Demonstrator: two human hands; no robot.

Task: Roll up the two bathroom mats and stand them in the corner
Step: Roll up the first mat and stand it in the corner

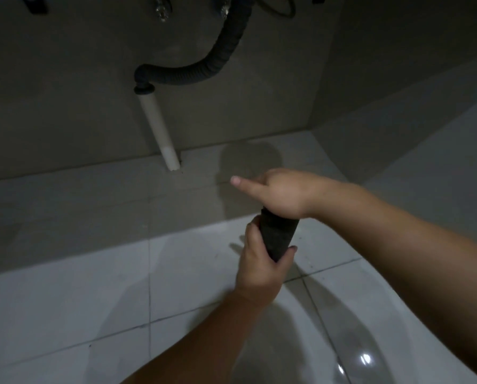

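Note:
A dark mat rolled into a tight cylinder [278,234] is held upright over the white floor tiles, in the middle of the head view. My left hand [262,267] grips its lower part from the left, fingers wrapped around it. My right hand [281,192] covers its top end, palm down, with the index finger stretched out to the left. The roll's top and its lowest tip are hidden by my hands. No second mat is in view.
A white drain pipe [159,128] joined to a black corrugated hose [204,70] runs down the grey wall to the floor. The wall corner [315,128] lies at the back right. A glossy white rounded fixture [356,342] fills the lower right.

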